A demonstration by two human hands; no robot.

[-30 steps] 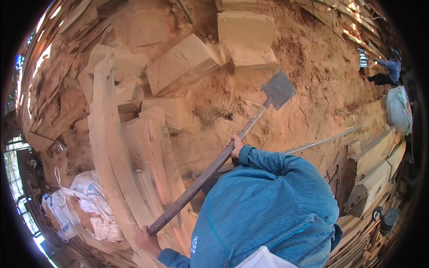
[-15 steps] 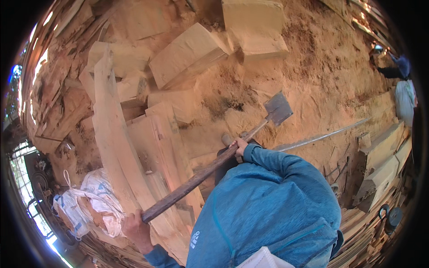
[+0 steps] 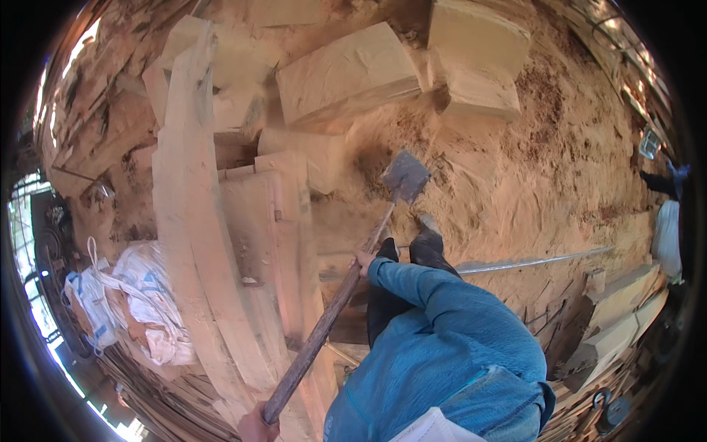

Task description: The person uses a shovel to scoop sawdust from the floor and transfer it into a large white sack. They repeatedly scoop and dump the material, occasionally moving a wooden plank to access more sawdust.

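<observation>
A shovel (image 3: 320,335) with a long wooden handle and a flat, squarish grey blade slants from lower left to upper centre. My left hand (image 3: 258,425) is wrapped round the handle's rear end, low in the picture. Farther along, my right hand (image 3: 364,261) grips the handle nearer the blade, its arm in a blue sleeve. The blade (image 3: 406,177) is over the sawdust-covered ground (image 3: 471,177), just beyond my feet. Whether it touches the sawdust I cannot tell. Some brown dust lies on the blade.
Long planks (image 3: 184,184) lie to the left, with a white sack (image 3: 147,283) beside them. Large wood blocks (image 3: 346,77) stand ahead. A thin metallic strip (image 3: 537,261) crosses the ground to the right, near stacked beams (image 3: 615,324). Another person (image 3: 663,184) is at the far right.
The shovel has swung leftward, its blade now nearer my feet and its handle steeper. Both hands have moved left and nearer me, still gripping it. The whole view has shifted somewhat.
</observation>
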